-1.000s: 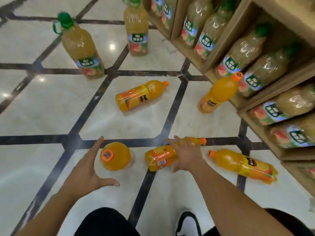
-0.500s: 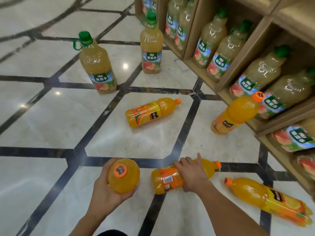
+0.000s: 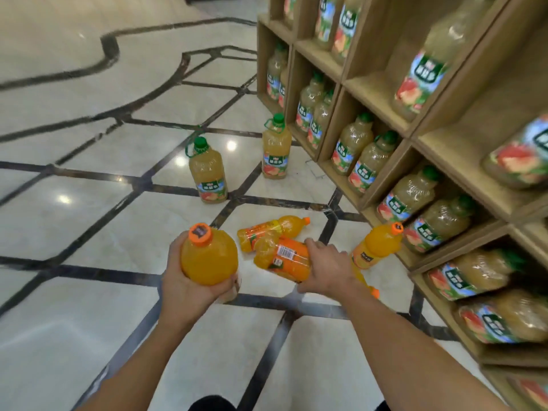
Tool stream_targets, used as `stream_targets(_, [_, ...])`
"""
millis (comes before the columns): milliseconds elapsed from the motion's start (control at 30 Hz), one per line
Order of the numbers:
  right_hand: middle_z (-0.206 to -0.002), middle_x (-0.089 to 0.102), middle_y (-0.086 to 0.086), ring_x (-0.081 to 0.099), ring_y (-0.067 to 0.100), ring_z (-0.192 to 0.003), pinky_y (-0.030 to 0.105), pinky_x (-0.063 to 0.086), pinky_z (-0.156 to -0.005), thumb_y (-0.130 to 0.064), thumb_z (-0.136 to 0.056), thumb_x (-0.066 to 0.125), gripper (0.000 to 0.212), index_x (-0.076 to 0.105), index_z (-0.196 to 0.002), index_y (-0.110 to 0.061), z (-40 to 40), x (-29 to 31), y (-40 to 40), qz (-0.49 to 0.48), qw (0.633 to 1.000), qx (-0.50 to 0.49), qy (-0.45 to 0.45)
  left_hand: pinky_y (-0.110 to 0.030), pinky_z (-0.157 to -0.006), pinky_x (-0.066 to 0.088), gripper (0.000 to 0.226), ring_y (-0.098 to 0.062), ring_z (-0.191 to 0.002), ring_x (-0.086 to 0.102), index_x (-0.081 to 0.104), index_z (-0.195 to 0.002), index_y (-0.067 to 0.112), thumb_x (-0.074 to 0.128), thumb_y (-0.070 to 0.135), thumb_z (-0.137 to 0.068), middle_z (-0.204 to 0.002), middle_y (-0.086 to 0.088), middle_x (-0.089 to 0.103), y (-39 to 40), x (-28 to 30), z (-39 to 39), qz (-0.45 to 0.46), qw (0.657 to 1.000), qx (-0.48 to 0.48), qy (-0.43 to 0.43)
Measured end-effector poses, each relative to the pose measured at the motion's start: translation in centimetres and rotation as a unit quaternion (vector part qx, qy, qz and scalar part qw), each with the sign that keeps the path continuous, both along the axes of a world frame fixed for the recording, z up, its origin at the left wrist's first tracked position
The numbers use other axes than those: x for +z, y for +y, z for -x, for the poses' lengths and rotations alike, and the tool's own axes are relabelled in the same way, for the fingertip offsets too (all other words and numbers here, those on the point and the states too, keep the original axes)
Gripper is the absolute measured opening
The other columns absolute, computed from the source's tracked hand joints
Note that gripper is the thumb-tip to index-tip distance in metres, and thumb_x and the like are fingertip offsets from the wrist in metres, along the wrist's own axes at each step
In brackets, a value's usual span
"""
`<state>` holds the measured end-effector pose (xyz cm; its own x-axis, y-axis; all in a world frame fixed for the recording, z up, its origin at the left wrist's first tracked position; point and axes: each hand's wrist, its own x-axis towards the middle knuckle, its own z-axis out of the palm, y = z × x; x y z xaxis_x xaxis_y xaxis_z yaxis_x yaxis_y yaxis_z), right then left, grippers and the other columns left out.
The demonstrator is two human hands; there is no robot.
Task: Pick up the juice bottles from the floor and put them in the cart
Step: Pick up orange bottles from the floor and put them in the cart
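Note:
My left hand (image 3: 186,289) grips an upright orange juice bottle (image 3: 209,256) with an orange cap, lifted off the floor. My right hand (image 3: 327,269) holds a second orange bottle (image 3: 281,258) by its middle, base pointing left, also off the floor. Behind it another orange bottle (image 3: 271,229) lies on its side on the tiles. A further orange bottle (image 3: 376,249) leans against the shelf. Just an orange cap (image 3: 374,292) of one more shows under my right wrist. Two big pale-yellow bottles with green caps (image 3: 209,173) (image 3: 275,149) stand farther back. No cart is in view.
A wooden shelf unit (image 3: 382,170) full of large pale juice bottles fills the right side. The floor (image 3: 89,221) is glossy marble with dark inlaid lines, open to the left and behind the bottles.
Both hands closed round their bottles and lifted them off the floor. My view rose and tilted up, showing more of the shelf and far floor.

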<state>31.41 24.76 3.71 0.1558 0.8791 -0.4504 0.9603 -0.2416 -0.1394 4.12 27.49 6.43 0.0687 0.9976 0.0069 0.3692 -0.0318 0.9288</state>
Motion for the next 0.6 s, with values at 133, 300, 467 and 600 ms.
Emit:
stream_targets(133, [-0.13,0.056,0.004,0.057,0.031,-0.116,0.048,0.049,-0.094,-0.058,-0.056,0.083,0.104,0.033,-0.14,-0.023,0.8,17.8,2.8,-0.072,0.997,0.024,-0.01,-0.025,-0.075,0.047,0.106,-0.016,-0.112,0.053,0.035,-0.123,0.058,0.099,0.03,-0.043,-0.125,0.012,0.05,0.6,15.2,1.3,-0.016,0.999,0.02,-0.027])
stream_targets(300, [-0.136,0.053,0.004,0.054,0.032,-0.123,0.05,0.048,-0.099,-0.056,-0.062,0.082,0.112,0.022,-0.153,-0.029,4.7,41.1,4.3,-0.144,0.985,0.094,-0.019,-0.022,-0.074,0.044,0.11,-0.014,-0.108,0.052,0.036,-0.132,0.044,0.098,0.026,-0.044,-0.125,0.008,0.049,0.3,36.7,4.2,-0.036,0.996,0.068,-0.041])
stream_targets(467, [-0.135,0.052,0.004,0.054,0.031,-0.121,0.051,0.049,-0.096,-0.058,-0.063,0.08,0.113,0.017,-0.153,-0.03,10.0,60.2,4.5,-0.201,0.967,0.158,-0.009,-0.031,-0.082,0.048,0.106,-0.02,-0.11,0.052,0.036,-0.133,0.04,0.098,0.017,-0.05,-0.124,0.003,0.05,-1.1,55.5,8.9,-0.067,0.986,0.149,-0.034])
stream_targets(600, [-0.137,0.053,0.003,0.055,0.03,-0.122,0.052,0.049,-0.098,-0.054,-0.062,0.084,0.111,0.021,-0.15,-0.032,14.8,70.8,4.9,-0.236,0.947,0.217,0.016,-0.014,-0.067,0.036,0.104,-0.016,-0.103,0.05,0.037,-0.134,0.035,0.097,0.013,-0.052,-0.119,0.005,0.048,-3.6,66.7,12.8,-0.104,0.97,0.219,-0.01])
